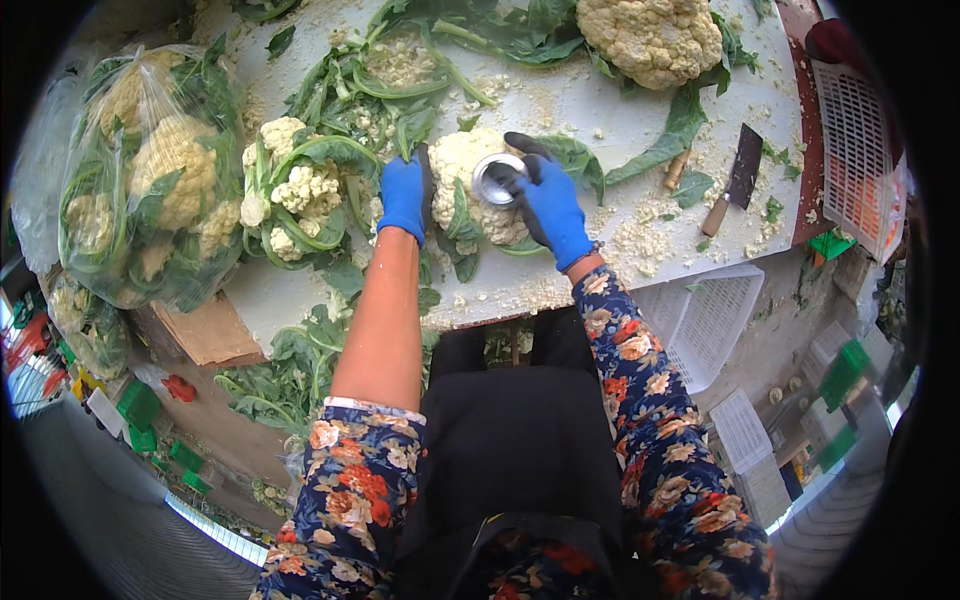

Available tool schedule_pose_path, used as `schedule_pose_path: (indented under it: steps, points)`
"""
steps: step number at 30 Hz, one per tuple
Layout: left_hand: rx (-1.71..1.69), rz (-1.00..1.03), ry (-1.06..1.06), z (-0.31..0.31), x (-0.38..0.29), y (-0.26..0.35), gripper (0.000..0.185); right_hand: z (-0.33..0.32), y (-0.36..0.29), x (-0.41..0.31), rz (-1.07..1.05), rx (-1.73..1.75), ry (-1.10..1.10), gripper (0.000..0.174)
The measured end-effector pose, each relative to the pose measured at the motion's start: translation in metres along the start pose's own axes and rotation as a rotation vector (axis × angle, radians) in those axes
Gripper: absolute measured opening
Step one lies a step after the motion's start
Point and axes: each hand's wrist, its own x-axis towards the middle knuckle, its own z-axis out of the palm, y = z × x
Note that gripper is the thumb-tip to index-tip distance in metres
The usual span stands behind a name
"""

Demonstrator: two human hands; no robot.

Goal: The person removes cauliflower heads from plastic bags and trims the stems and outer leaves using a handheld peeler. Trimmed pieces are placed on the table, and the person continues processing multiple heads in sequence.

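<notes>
A pale cauliflower head (469, 157) lies on the white tabletop (540, 289), between my two gloved hands. My left hand (405, 191), in a blue and black glove, rests against its left side; the fingers are partly hidden, so its hold is unclear. My right hand (551, 202), gloved alike, grips a round metal ring-shaped tool (496, 180) at the right side of the head. Cut cauliflower florets with leaves (304, 191) lie left of my left hand. To the right are a cleaver (742, 169) with a wooden handle and another wooden handle (676, 169) partly under a leaf.
A clear plastic bag of cauliflowers (157, 172) stands at the left. A large cauliflower (652, 37) lies at the far right, with leaves and crumbs scattered about. White plastic crates (712, 330) stand below the table edge; another basket (855, 150) is at the right.
</notes>
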Motion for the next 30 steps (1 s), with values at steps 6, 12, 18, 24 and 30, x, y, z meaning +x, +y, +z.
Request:
schedule_pose_path:
  steps: [6,12,18,24,30]
  points:
    - [-0.065,-0.139,-0.172,-0.017,-0.051,0.027,0.056,-0.034,0.057,0.008,0.234,0.513,-0.028,0.035]
    - [-0.171,0.362,0.534,-0.005,-0.107,0.01,0.073,0.005,0.019,-0.032,0.246,0.515,0.161,0.034]
    - [0.218,0.374,0.223,0.026,-0.074,0.021,0.06,0.033,0.039,-0.03,0.116,0.088,0.147,0.035]
    - [0.469,0.198,0.305,0.019,-0.045,0.026,0.037,-0.06,0.055,-0.017,0.421,0.462,0.173,0.033]
    - [0.559,0.374,0.369,0.02,-0.037,-0.005,0.032,-0.009,0.043,-0.007,-0.083,-0.454,-0.021,0.035]
